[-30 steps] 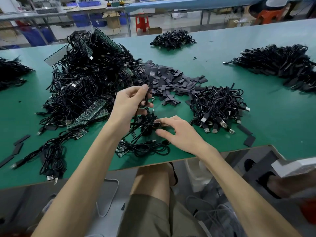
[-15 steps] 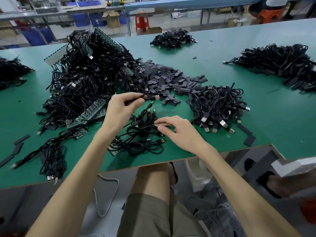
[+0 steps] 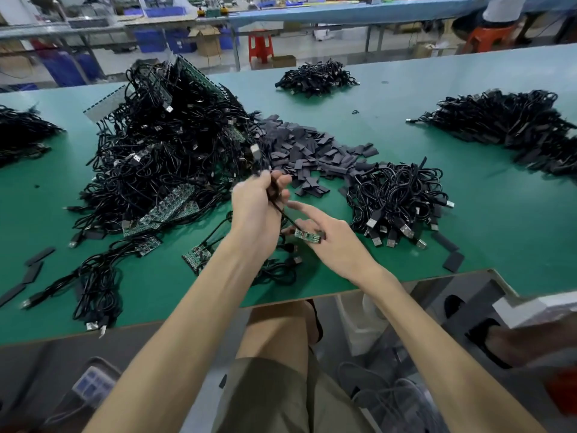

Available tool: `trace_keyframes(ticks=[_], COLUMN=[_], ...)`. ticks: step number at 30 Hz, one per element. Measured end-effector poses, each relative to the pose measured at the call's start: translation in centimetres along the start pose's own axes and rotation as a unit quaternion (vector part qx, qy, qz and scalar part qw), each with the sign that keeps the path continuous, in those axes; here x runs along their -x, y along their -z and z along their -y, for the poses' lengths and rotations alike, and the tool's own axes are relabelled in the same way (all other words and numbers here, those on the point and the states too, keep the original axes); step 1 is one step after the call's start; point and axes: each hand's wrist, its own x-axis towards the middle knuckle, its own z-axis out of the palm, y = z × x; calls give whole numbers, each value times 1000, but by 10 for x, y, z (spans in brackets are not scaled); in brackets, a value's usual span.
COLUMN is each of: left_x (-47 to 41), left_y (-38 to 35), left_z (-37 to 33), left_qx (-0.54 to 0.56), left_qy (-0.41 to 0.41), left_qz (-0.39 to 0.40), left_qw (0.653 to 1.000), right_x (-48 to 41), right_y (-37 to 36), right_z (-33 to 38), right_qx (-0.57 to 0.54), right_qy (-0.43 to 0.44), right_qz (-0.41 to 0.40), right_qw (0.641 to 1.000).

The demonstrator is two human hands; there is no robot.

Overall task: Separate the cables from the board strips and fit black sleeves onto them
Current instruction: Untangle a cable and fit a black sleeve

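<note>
My left hand [image 3: 256, 210] grips a black cable [image 3: 282, 214] above the green table [image 3: 499, 232]; the cable's USB plug [image 3: 255, 150] sticks up past my fingers. The cable runs down to a small green board piece [image 3: 307, 235], which my right hand [image 3: 331, 242] holds between its fingers. A heap of flat black sleeves [image 3: 309, 154] lies just beyond my hands. A big tangle of cables still on board strips [image 3: 168, 151] rises at the left. Another board strip [image 3: 196, 256] with cables lies under my left forearm.
A bundle of loose cables with USB plugs [image 3: 399, 201] sits right of my hands. More cable piles lie far right [image 3: 505, 123], at the back [image 3: 315, 78] and far left [image 3: 18, 132]. Stray sleeves [image 3: 452, 260] lie near the table's front edge.
My left hand has lifted the cable up off the table, plug end high. My right hand has risen from the cable bundle and now holds the small green board piece at the cable's lower end.
</note>
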Motion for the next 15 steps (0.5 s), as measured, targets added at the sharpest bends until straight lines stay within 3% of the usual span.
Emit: trace_keyframes(ticks=[4, 11, 15], left_x=[-4, -15, -17], left_y=[6, 8, 3], left_z=[18, 14, 16], left_qx=[26, 92, 94], left_qy=[31, 73, 71], left_qz=[-53, -68, -66], left_qw=[998, 991, 991], right_x=[2, 2, -2], right_y=[2, 5, 7], right_z=[4, 2, 1], right_qx=[-22, -1, -145], right_qy=[1, 22, 11], right_qz=[-12, -7, -74], right_qw=[1000, 1000, 987])
